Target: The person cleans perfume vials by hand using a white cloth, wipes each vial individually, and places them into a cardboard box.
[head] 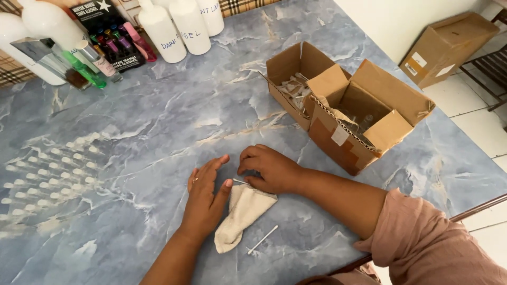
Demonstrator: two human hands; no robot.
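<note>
My left hand (pixel 205 196) lies flat on the blue marbled table (pixel 158 121), fingers stretched, its thumb touching a cream cloth (pixel 240 214). My right hand (pixel 268 169) is curled just right of it, pinching a small thin clear piece (pixel 240 182) over the cloth's upper end. A thin white stick (pixel 262 240) lies on the table beside the cloth's lower right. Rows of several small clear vials (pixel 50 174) stand on the table to the left of my hands.
Two open cardboard boxes (pixel 348 105) with paper padding and glass pieces stand right of centre. White plastic bottles (pixel 177 26) and small coloured bottles (pixel 100 53) line the far edge. Another cardboard box (pixel 446 47) sits on the tiled floor beyond the table.
</note>
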